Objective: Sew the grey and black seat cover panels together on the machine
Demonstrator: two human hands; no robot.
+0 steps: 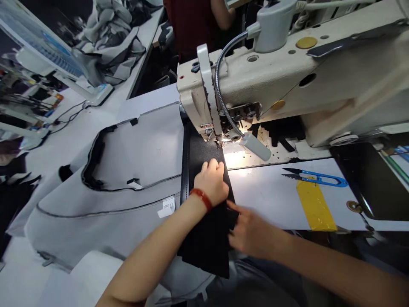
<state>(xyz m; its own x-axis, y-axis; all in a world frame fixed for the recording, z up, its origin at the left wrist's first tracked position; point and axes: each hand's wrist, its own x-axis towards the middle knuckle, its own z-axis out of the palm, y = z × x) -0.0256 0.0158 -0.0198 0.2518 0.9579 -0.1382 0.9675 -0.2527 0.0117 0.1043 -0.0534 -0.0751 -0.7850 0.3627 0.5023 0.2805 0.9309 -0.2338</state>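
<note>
A black fabric piece point(204, 153) lies under the needle of a cream sewing machine point(265, 81) and runs back toward me over the table edge. My left hand point(211, 181), with a red band on the wrist, presses flat on this fabric just in front of the presser foot, fingers bent down onto it. My right hand point(247, 232) is blurred and grips the right edge of the same black fabric lower down. A grey garment panel point(128, 170) with black trim spreads to the left of the black piece.
Blue thread snips point(315, 177) lie on the white table point(265, 192) right of the needle, above a yellow tape strip point(315, 207). A gooseneck lamp point(255, 145) lights the needle area. Another person in red point(194, 21) stands behind the machine. Grey fabric piles point(111, 38) sit far left.
</note>
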